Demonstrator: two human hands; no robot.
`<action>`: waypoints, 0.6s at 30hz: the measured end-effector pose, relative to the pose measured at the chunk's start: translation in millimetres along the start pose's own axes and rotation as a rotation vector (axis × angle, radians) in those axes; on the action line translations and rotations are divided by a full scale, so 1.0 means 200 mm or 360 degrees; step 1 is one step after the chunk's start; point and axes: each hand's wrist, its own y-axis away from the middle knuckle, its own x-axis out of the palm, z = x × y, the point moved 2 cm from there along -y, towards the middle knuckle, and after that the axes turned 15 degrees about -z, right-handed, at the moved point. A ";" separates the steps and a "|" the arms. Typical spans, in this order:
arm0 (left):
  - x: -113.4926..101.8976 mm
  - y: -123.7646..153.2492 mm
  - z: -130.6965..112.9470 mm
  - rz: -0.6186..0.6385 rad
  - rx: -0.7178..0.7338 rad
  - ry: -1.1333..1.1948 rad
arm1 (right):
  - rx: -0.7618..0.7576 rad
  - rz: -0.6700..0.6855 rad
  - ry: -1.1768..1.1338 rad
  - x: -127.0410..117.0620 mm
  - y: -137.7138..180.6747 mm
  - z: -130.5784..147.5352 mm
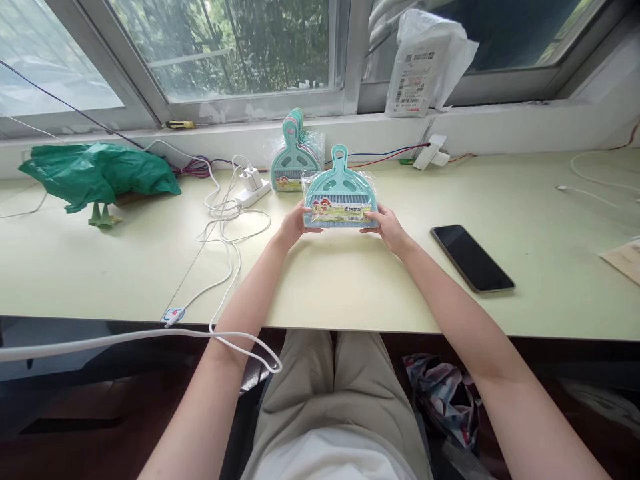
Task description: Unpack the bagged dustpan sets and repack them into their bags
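A small teal dustpan and brush set (341, 193) in clear wrapping, with a printed label across its bristles, is held upright just above the table between my two hands. My left hand (296, 225) grips its lower left corner. On the opposite lower corner, my right hand (390, 227) is closed, its thumb over the front. Behind and to the left, a row of similar wrapped dustpan sets (295, 152) leans at the wall under the window.
On the pale table (320, 287), a phone (473, 259) lies to the right. White cables and a power strip (253, 192) are on the left, with a green plastic bag (100, 175) beyond. A wrapped package (417, 73) stands on the sill. One cable crosses my left forearm.
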 end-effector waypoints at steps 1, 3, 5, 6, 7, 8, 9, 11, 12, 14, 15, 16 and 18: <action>0.00 0.01 0.00 0.0006 0.0000 -0.0013 | 0.0004 -0.0009 -0.0011 0.00 0.00 0.00; 0.01 0.02 -0.01 0.0029 0.0011 -0.0048 | 0.0000 -0.0020 -0.0028 0.00 0.00 0.00; 0.01 0.02 -0.01 0.0049 0.0031 -0.0095 | -0.0009 -0.0026 -0.0027 0.00 0.00 -0.01; 0.01 0.02 -0.01 0.0049 0.0041 -0.0119 | -0.0009 -0.0030 -0.0021 0.00 0.00 -0.01; 0.01 0.02 0.00 0.0040 0.0049 -0.0137 | -0.0006 -0.0033 -0.0012 0.00 0.00 -0.01; 0.01 0.01 0.00 0.0025 0.0053 -0.0151 | -0.0001 -0.0037 -0.0004 0.00 0.00 -0.01; 0.00 0.00 0.01 0.0006 0.0054 -0.0162 | 0.0001 -0.0043 0.0001 0.00 0.00 -0.01; 0.00 -0.01 0.02 -0.0025 0.0052 -0.0180 | -0.0005 -0.0049 0.0005 0.01 0.00 -0.01; 0.00 -0.01 0.03 -0.0033 0.0048 -0.0187 | -0.0012 -0.0047 0.0006 0.01 0.00 -0.01; 0.00 -0.02 0.03 -0.0038 0.0037 -0.0186 | -0.0022 -0.0048 0.0010 0.01 0.00 -0.01; 0.00 -0.02 0.03 -0.0036 0.0032 -0.0179 | -0.0017 -0.0049 0.0015 0.01 0.00 -0.01; 0.00 -0.02 0.03 -0.0037 0.0028 -0.0172 | -0.0001 -0.0053 0.0024 0.01 -0.01 -0.01; 0.00 -0.01 0.03 -0.0049 0.0020 -0.0169 | 0.0049 -0.0061 0.0040 0.01 -0.01 -0.02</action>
